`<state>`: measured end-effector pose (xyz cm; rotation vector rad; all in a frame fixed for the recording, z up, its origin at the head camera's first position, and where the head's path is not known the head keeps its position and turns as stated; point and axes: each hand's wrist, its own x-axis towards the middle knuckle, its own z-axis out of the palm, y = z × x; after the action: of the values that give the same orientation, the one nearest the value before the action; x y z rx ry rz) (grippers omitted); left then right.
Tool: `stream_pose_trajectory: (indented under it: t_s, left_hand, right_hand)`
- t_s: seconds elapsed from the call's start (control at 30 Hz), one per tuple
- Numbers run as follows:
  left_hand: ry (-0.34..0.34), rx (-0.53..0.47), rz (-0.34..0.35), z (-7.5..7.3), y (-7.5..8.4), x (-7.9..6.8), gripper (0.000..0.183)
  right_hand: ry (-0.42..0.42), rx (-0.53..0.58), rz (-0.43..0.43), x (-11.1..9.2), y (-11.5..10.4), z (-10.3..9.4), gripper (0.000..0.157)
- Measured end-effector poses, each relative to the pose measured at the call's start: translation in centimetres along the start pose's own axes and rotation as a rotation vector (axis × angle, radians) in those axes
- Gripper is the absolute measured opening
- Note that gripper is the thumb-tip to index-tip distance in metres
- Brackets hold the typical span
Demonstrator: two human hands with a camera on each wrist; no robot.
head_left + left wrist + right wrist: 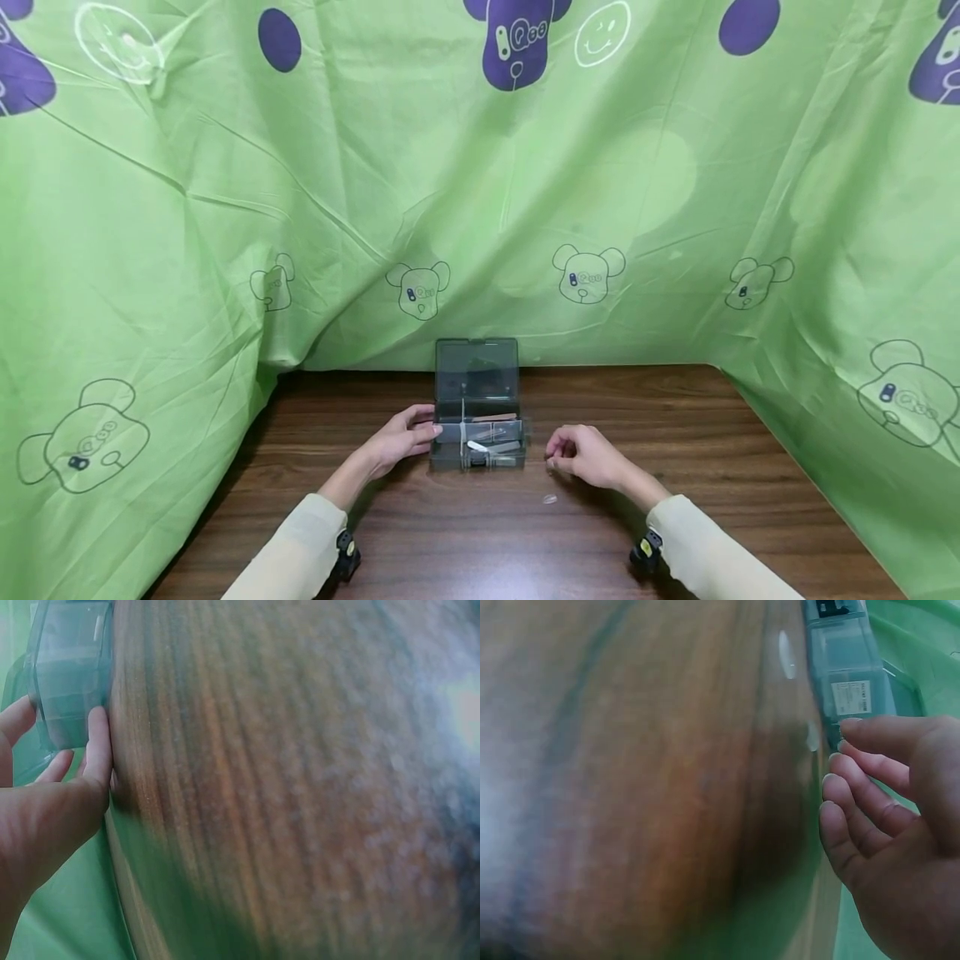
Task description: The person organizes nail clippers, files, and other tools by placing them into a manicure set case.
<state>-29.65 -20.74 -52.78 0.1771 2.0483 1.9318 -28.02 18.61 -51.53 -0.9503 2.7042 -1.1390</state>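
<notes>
A translucent grey plastic storage box (447, 457) stands with its lid (477, 368) raised at the back. My left hand (399, 437) grips its left end, thumb at the upper edge; in the left wrist view fingers (98, 742) lie against the box wall (71, 671). To the right of the box, my right hand (588, 457) is low over the table, fingers loosely bent, thumb and forefinger slightly apart. Near those fingertips in the right wrist view is a small clear piece (812, 737). Another clear oval piece (550, 499) lies closer to me on the table.
Inside the box are a white-ended strip (477, 447), a brownish strip (495, 417) and other thin pieces in compartments. A label (852, 697) marks one wall. The dark wooden table (645, 400) is bordered by a green patterned curtain (480, 208).
</notes>
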Motion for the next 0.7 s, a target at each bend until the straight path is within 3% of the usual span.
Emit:
stream_pose_trajectory:
  t_s: [0.7]
  left_hand:
    - [-0.007,0.003,0.005,0.1,0.1,-0.2,0.068]
  right_hand:
    - [0.009,-0.013,-0.01,-0.5,0.4,1.1,0.02]
